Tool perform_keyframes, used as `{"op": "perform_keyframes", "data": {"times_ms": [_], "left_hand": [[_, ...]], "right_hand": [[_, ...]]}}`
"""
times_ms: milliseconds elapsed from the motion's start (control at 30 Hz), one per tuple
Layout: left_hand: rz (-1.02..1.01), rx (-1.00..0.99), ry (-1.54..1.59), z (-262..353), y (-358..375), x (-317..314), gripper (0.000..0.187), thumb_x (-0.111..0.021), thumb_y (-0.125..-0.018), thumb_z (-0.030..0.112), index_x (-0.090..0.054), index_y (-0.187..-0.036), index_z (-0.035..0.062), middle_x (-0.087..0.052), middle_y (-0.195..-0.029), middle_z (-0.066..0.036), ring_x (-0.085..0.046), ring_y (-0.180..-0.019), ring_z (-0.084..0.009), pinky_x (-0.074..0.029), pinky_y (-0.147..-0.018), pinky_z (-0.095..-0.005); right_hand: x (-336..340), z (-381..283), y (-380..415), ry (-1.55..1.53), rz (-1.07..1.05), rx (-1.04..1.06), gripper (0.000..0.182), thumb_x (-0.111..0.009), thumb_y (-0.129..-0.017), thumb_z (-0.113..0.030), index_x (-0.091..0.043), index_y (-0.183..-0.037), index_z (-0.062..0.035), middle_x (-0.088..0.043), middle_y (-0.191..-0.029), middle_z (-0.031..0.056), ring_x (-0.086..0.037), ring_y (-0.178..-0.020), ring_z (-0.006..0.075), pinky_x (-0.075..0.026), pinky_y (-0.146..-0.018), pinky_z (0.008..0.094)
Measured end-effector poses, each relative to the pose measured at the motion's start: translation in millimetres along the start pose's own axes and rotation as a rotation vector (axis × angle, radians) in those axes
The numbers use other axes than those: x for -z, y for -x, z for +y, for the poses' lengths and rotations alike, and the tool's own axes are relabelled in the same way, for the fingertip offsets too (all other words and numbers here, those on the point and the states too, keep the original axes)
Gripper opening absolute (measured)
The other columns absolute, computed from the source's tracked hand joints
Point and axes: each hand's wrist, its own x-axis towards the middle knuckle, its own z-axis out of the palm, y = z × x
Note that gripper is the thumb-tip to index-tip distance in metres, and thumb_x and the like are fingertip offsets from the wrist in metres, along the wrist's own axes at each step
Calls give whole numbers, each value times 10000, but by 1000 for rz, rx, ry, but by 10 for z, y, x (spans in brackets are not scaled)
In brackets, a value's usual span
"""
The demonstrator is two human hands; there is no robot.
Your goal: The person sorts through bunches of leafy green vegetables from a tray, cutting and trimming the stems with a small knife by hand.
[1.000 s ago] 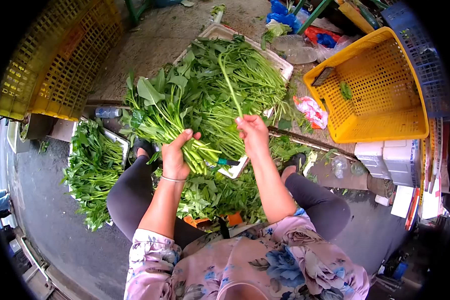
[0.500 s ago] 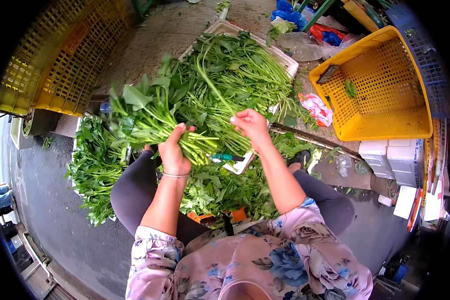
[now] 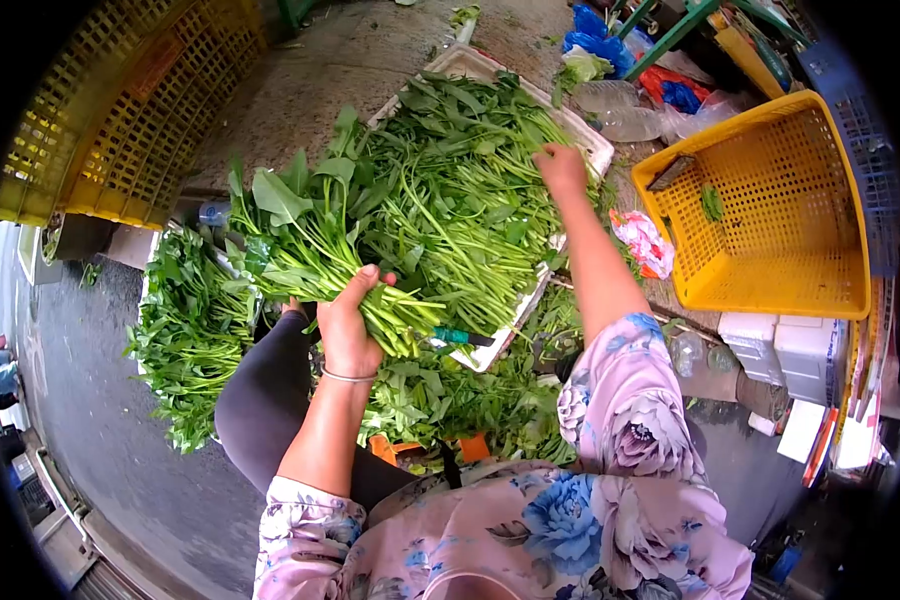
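Note:
My left hand [image 3: 348,320] is wrapped round the cut ends of a bunch of water spinach [image 3: 305,255], its leaves pointing away to the upper left. My right hand [image 3: 563,170] reaches over the far right side of a white tray [image 3: 597,145], its fingers curled in at the stems of the water spinach pile [image 3: 460,220]. What those fingers pinch, if anything, is too small to make out. Beside the bunch's cut ends, on the tray's near corner, lies a teal-handled tool [image 3: 460,337], perhaps a knife.
More bunched greens [image 3: 195,340] lie at the left, and loose leaves [image 3: 450,400] are heaped between my legs. A yellow crate [image 3: 770,290] stands at the right near a pink plastic bag [image 3: 642,243]. Stacked yellow crates [image 3: 160,110] rise at the upper left.
My right hand has moved from near the bunch, where it held a single stem, up and right to the tray's pile. My left hand keeps hold of the bunch.

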Motion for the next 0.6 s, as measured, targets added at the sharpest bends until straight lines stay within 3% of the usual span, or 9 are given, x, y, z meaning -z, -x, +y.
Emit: {"op": "perform_keyframes", "data": {"times_ms": [67,100,133,233,333,400,467,600], "left_hand": [[-2,-33,-22,0,36,-28,99,-598,-779,70,-546,-835,7,-586,-759,-72,-600,-733,-209,-499,-618,-313],[-14,-36,-27,0,43,-27,106,-602,-774,62,-544,-843,7,-584,-761,-73,-597,-728,-207,-499,-618,-311],[-21,-35,-25,-9,37,-16,106,-602,-774,62,-544,-843,7,-584,-761,-73,-597,-728,-207,-499,-618,-311],[-3,-13,-7,-72,-3,40,110,-601,-773,60,-547,-848,1,-580,-773,-74,-580,-691,-198,-495,-613,-305],[-34,-37,-10,-127,-23,69,122,-600,-771,58,-550,-861,-7,-578,-773,-74,-575,-684,-192,-492,-611,-306],[-42,-40,-10,-136,9,40,163,-601,-771,60,-557,-904,-22,-578,-782,-71,-571,-690,-184,-489,-613,-303],[-53,28,26,-83,95,-33,170,-602,-775,71,-561,-914,-20,-583,-802,-69,-572,-715,-183,-489,-630,-305],[-176,141,116,-79,112,-77,228,-598,-790,102,-556,-982,-15,-595,-863,-61,-574,-776,-167,-491,-678,-308]], "right_hand": [[196,-58,49,-269,76,67,323,-665,-706,-340,-653,-987,-180,-628,-928,88,-607,-799,278,-469,-709,368],[196,-52,73,-402,218,196,369,-704,-682,-333,-659,-965,-101,-659,-802,77,-620,-709,228,-470,-654,311],[225,-38,86,-400,225,196,369,-704,-682,-333,-659,-965,-101,-659,-802,77,-620,-709,228,-470,-654,311],[514,-182,466,-948,-11,162,333,-713,-714,-198,-629,-950,22,-639,-789,47,-551,-654,86,-439,-602,215],[666,-303,932,-1100,-169,69,286,-700,-730,-177,-628,-954,-14,-630,-764,30,-529,-627,59,-417,-559,194],[626,-398,1221,-1192,-80,96,310,-719,-709,-145,-618,-969,-8,-623,-761,33,-528,-613,54,-413,-531,182],[465,-382,1427,-980,91,160,342,-730,-696,-140,-609,-976,15,-623,-763,42,-538,-626,67,-431,-555,189],[287,-480,1952,-815,153,188,281,-723,-695,-148,-632,-923,-11,-619,-752,35,-535,-601,77,-436,-546,216]]}}
